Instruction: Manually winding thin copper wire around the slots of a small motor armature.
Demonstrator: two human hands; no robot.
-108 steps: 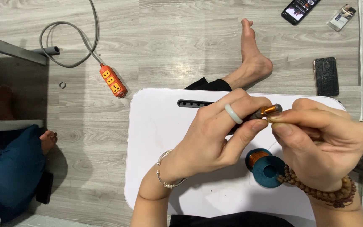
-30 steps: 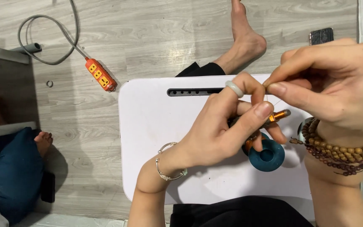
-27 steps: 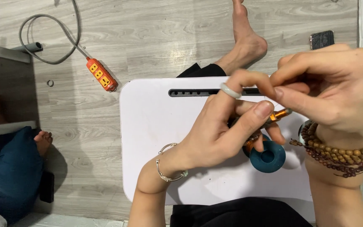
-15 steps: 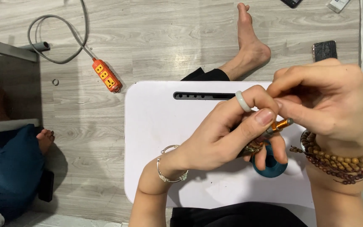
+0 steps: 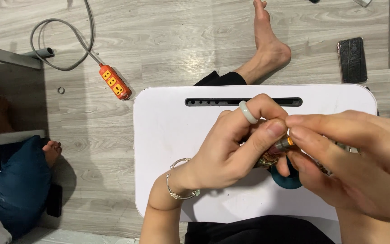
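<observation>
My left hand [image 5: 231, 149], with a pale ring on one finger and a thin bracelet at the wrist, pinches a small metal tube with an orange end [image 5: 285, 143] over the white lap table [image 5: 168, 135]. My right hand [image 5: 353, 162] meets it from the right, its fingertips closed on the same tube's tip. A dark teal spool [image 5: 286, 177] lies on the table just under both hands, mostly hidden by them.
An orange power strip [image 5: 115, 82] with a grey cable lies on the wooden floor at the left. A black phone [image 5: 352, 59] lies at the upper right. My bare foot [image 5: 269, 45] stretches beyond the table. Another person's foot and blue trouser leg [image 5: 23, 180] are at the lower left.
My right hand has come down from above the table and now touches the tube's tip beside my left fingers. The view has shifted slightly, and the spool is more covered.
</observation>
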